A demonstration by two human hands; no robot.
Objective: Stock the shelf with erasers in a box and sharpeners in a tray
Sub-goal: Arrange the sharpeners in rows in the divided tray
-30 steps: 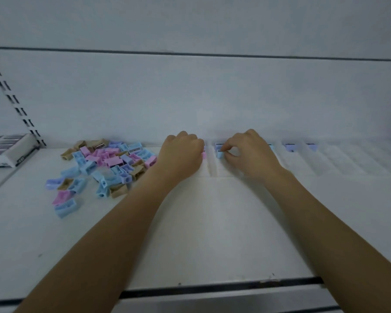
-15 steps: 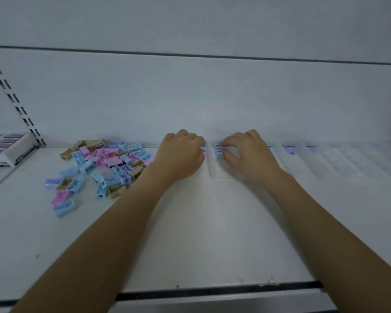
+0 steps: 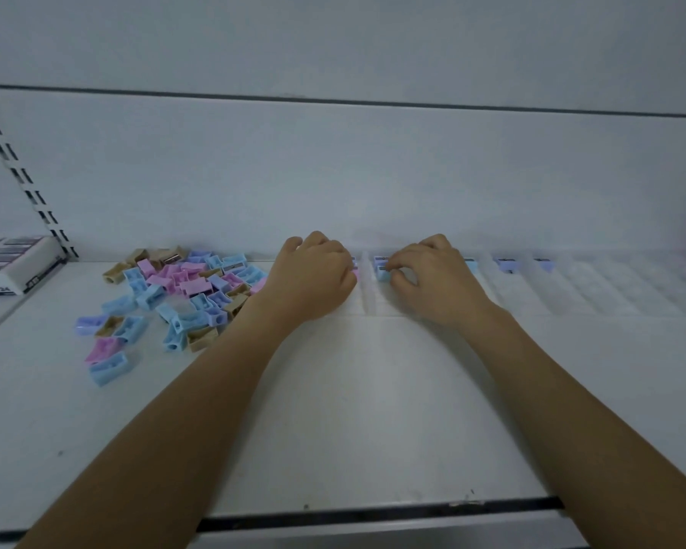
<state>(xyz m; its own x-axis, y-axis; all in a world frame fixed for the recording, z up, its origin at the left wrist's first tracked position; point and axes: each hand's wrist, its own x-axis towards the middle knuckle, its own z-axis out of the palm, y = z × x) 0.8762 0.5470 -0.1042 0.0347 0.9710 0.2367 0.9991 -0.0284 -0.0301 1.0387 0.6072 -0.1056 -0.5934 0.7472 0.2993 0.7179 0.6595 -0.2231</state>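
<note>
On the shelf [image 3: 333,429] the clear tray [image 3: 610,291] lines the back, the loose pile [image 3: 183,287] to its left. The right hand [image 3: 440,283] pinches a blue sharpener [image 3: 382,269] at a tray slot: best pressed down square. The left hand [image 3: 313,279] curls beside a pink sharpener [image 3: 354,274]; its grip is hidden.

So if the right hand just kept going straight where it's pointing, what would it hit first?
The blue sharpener in the clear tray, at the fingertips of the right hand, which seem to pinch it. Behind it comes the back wall, though depth is unclear.
</note>
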